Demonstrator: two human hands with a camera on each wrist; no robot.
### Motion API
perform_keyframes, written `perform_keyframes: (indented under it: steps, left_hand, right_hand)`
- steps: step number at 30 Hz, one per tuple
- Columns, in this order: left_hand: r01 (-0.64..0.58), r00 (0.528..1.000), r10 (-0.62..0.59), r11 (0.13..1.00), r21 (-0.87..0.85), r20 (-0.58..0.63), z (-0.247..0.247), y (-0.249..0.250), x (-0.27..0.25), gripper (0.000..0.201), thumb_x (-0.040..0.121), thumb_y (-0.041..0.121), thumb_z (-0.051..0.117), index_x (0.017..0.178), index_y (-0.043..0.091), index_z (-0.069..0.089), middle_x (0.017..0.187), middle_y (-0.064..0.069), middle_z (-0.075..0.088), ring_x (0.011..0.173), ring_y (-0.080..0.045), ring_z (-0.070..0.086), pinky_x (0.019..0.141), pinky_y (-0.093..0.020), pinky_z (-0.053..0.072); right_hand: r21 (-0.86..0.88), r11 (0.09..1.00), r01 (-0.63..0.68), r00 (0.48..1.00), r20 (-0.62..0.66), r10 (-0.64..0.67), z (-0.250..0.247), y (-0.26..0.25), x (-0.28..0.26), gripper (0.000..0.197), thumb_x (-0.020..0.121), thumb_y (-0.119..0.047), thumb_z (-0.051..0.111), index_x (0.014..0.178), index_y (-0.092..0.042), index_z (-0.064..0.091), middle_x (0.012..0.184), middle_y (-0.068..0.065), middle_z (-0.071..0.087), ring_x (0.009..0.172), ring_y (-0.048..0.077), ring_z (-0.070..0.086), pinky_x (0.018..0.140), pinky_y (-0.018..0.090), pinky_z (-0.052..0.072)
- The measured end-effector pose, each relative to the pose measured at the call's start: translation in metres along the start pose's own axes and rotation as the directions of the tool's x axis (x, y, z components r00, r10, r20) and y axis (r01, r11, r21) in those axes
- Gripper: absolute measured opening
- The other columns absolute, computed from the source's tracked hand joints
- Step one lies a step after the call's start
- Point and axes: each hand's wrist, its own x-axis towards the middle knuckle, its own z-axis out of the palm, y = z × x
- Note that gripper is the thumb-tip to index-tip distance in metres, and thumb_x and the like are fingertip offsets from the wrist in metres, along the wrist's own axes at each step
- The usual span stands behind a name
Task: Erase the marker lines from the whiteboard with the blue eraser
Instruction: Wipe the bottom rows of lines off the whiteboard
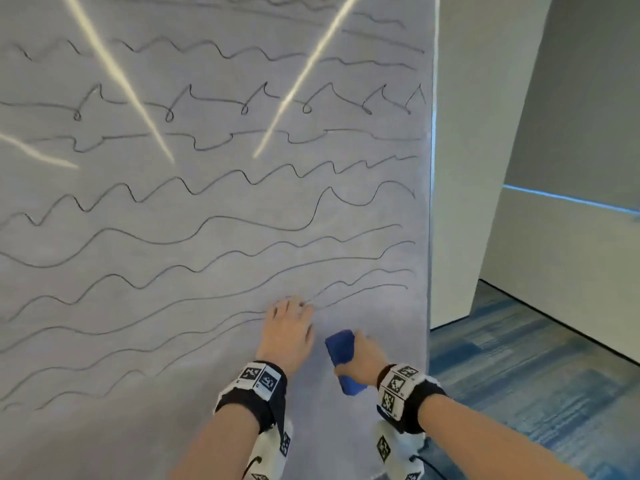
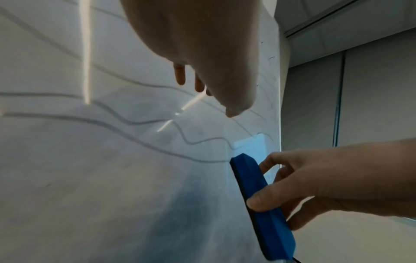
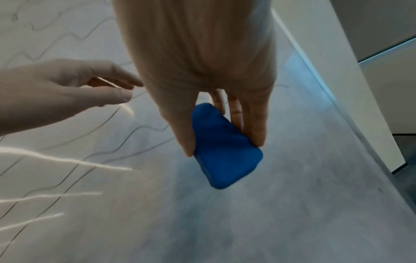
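Note:
A tall whiteboard [image 1: 207, 220] fills the head view, covered with several wavy black marker lines [image 1: 194, 237]. My right hand [image 1: 363, 356] grips the blue eraser [image 1: 341, 358] between thumb and fingers and holds it flat against the board's lower right part. In the right wrist view the eraser [image 3: 223, 151] sits on a smudged, wiped patch. My left hand [image 1: 289, 327] rests with straight fingers on the board just left of the eraser, fingertips at the ends of two lines. The left wrist view shows the eraser [image 2: 258, 201] edge-on under my right hand [image 2: 315, 181].
The board's right edge [image 1: 429, 237] lies close to the eraser. Beyond it stand a white wall [image 1: 485, 133] and blue patterned carpet [image 1: 519, 358]. Bright streaks of ceiling light [image 1: 114, 74] reflect on the board's upper part.

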Motion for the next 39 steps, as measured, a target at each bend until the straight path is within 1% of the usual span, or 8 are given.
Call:
perform_keyframes:
  steps: [5, 8, 14, 21, 24, 27, 32, 39]
  left_hand:
    - [-0.033, 0.994, 0.043, 0.995, 0.099, -0.101, -0.026, 0.023, 0.057, 0.056, 0.078, 0.033, 0.063, 0.131, 0.018, 0.052, 0.133, -0.011, 0.05, 0.121, -0.031, 0.047, 0.098, -0.051, 0.04]
    - [-0.048, 0.992, 0.065, 0.988, 0.148, -0.112, -0.024, 0.04, 0.083, 0.065, 0.072, 0.037, 0.071, 0.131, 0.016, 0.054, 0.134, -0.013, 0.051, 0.125, -0.033, 0.046, 0.101, -0.056, 0.038]
    - [-0.017, 0.989, 0.046, 0.979, 0.202, -0.142, -0.004, 0.074, 0.122, 0.072, 0.08, 0.041, 0.062, 0.143, 0.015, 0.041, 0.15, -0.015, 0.034, 0.139, -0.032, 0.029, 0.11, -0.058, 0.022]
    - [-0.033, 0.975, 0.075, 0.98, 0.199, -0.209, 0.018, 0.093, 0.148, 0.077, 0.085, 0.04, 0.056, 0.15, 0.014, 0.024, 0.156, -0.015, 0.019, 0.144, -0.032, 0.015, 0.109, -0.059, 0.014]
    - [-0.035, 0.97, 0.082, 0.979, 0.202, -0.231, 0.026, 0.098, 0.156, 0.073, 0.088, 0.041, 0.044, 0.151, 0.015, 0.019, 0.158, -0.014, 0.014, 0.145, -0.03, 0.011, 0.111, -0.058, 0.012]
    - [-0.046, 0.972, 0.087, 0.981, 0.187, -0.217, 0.033, 0.103, 0.159, 0.072, 0.089, 0.042, 0.038, 0.152, 0.016, 0.018, 0.158, -0.013, 0.011, 0.146, -0.029, 0.008, 0.111, -0.058, 0.012]
    - [-0.047, 0.977, 0.086, 0.979, 0.201, -0.193, 0.04, 0.103, 0.158, 0.073, 0.089, 0.044, 0.039, 0.152, 0.015, 0.016, 0.159, -0.014, 0.008, 0.146, -0.03, 0.007, 0.111, -0.059, 0.014]
    - [-0.051, 0.982, 0.087, 0.977, 0.205, -0.17, 0.043, 0.103, 0.166, 0.073, 0.088, 0.044, 0.037, 0.152, 0.015, 0.018, 0.159, -0.013, 0.01, 0.146, -0.03, 0.008, 0.111, -0.059, 0.014]
  right_hand:
    - [0.159, 0.985, 0.074, 0.97, -0.243, -0.034, -0.054, 0.019, 0.022, 0.065, 0.079, -0.025, 0.071, 0.128, -0.005, 0.032, 0.128, 0.012, 0.045, 0.112, 0.026, 0.05, 0.084, 0.025, 0.04]
    - [0.272, 0.957, 0.096, 0.932, -0.363, 0.01, -0.07, 0.046, 0.041, 0.065, 0.08, -0.021, 0.072, 0.128, -0.003, 0.032, 0.13, 0.017, 0.043, 0.11, 0.031, 0.052, 0.084, 0.03, 0.042]
    - [0.346, 0.936, 0.062, 0.885, -0.453, 0.109, -0.092, 0.109, 0.087, 0.068, 0.08, -0.022, 0.072, 0.131, -0.003, 0.032, 0.131, 0.017, 0.037, 0.11, 0.039, 0.05, 0.087, 0.04, 0.042]
    - [0.197, 0.973, 0.119, 0.763, -0.645, 0.038, -0.108, 0.131, 0.136, 0.065, 0.074, -0.017, 0.077, 0.126, 0.0, 0.042, 0.115, 0.022, 0.048, 0.1, 0.042, 0.052, 0.081, 0.047, 0.047]
    - [0.004, 0.982, 0.187, 0.763, -0.631, -0.143, -0.085, 0.143, 0.137, 0.07, 0.056, -0.015, 0.088, 0.115, -0.004, 0.051, 0.096, 0.017, 0.054, 0.078, 0.036, 0.057, 0.061, 0.042, 0.051]
    - [-0.165, 0.958, 0.236, 0.751, -0.595, -0.287, -0.073, 0.165, 0.131, 0.079, 0.046, -0.016, 0.089, 0.114, -0.016, 0.048, 0.089, 0.008, 0.053, 0.072, 0.029, 0.056, 0.056, 0.038, 0.05]
    - [-0.08, 0.982, 0.17, 0.71, -0.681, -0.179, -0.088, 0.166, 0.141, 0.083, 0.043, -0.012, 0.091, 0.111, -0.012, 0.043, 0.088, 0.013, 0.053, 0.069, 0.033, 0.057, 0.054, 0.039, 0.048]
    - [-0.265, 0.929, 0.257, 0.728, -0.579, -0.366, -0.059, 0.171, 0.132, 0.085, 0.038, -0.025, 0.092, 0.109, -0.023, 0.046, 0.09, 0.005, 0.055, 0.071, 0.027, 0.058, 0.055, 0.036, 0.048]
